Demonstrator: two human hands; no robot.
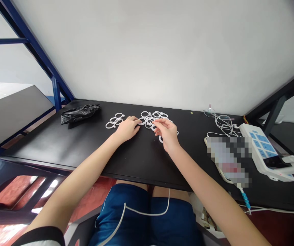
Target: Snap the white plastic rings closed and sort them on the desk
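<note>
Near the far edge of the black desk (pixel 136 160), a small cluster of white plastic open rings (pixel 114 120) lies apart to the left, while the larger tangled pile (pixel 150 118) at the middle holds most of them. The left hand (pixel 127 128), fingers loosely curled, touches the pile's edge; whether it grips is unclear. The right hand (pixel 167 134) pinches one ring (pixel 159 120) between thumb and forefinger.
</note>
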